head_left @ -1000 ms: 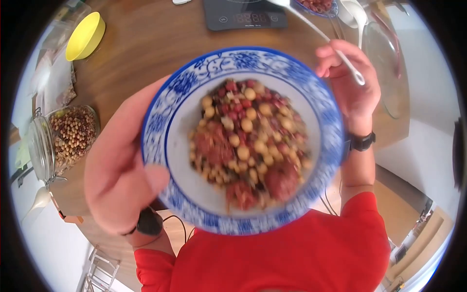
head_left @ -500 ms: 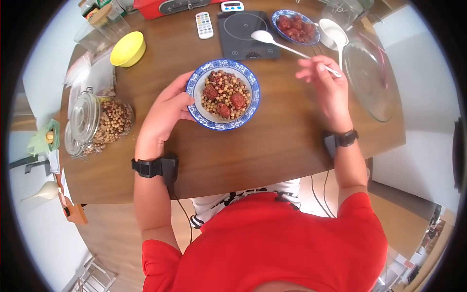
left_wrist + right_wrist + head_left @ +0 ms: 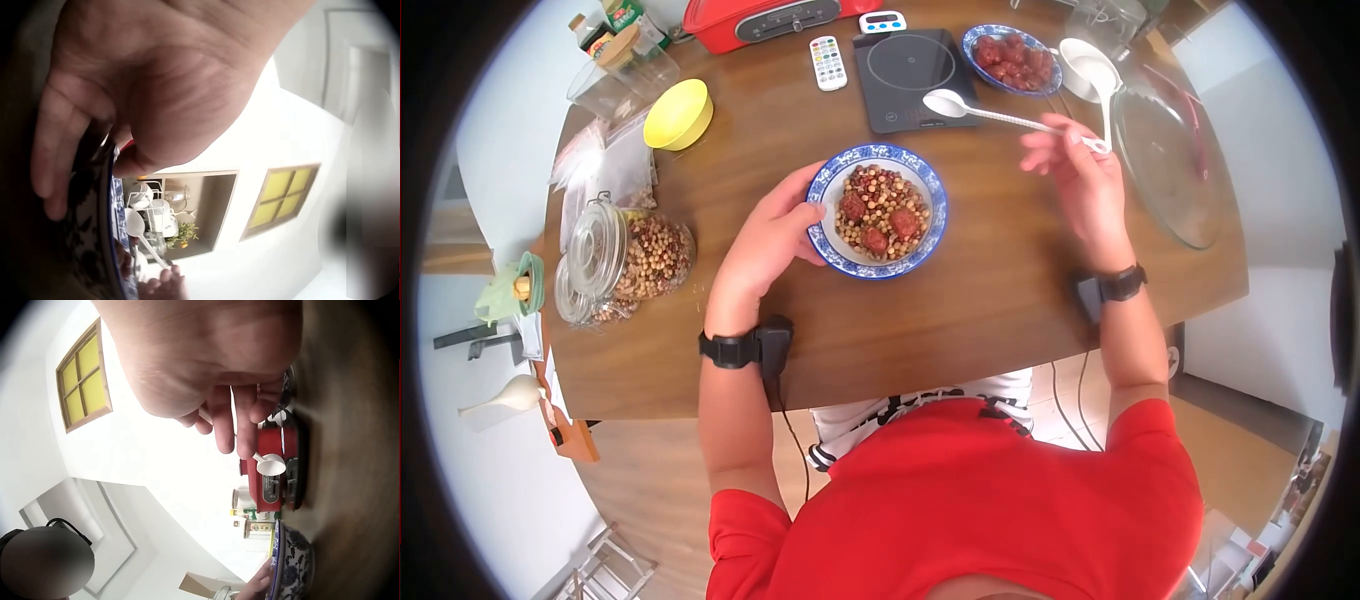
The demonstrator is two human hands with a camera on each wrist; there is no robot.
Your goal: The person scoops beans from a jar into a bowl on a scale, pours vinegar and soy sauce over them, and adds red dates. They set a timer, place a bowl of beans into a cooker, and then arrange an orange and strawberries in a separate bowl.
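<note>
My left hand [image 3: 768, 240] holds a blue-and-white bowl [image 3: 938, 212] by its left side, thumb over the rim and fingers against the outer wall. In the bowl lie mixed beans and grains [image 3: 878, 195] with three red dates [image 3: 875, 240] on top. The left wrist view shows the thumb on the rim and fingers along the patterned bowl wall [image 3: 90, 231]. My right hand [image 3: 1092, 190] pinches a long-handled white spoon [image 3: 945, 103] near its handle end. The spoon's bowl overlaps the black cooktop in the head view and looks bare.
A black cooktop [image 3: 890, 95], a plate of red dates [image 3: 1055, 75] and a white pot [image 3: 1090, 75] stand farther back. At right lies a glass lid [image 3: 1165, 190]. A yellow bowl [image 3: 680, 115] and a bean-filled glass jar [image 3: 655, 255] stand left. Behind is a red appliance [image 3: 750, 20].
The bowl was close up before the head camera a second ago; my left hand has lowered it over the table. My right hand keeps the spoon, and the head view has shifted slightly.
</note>
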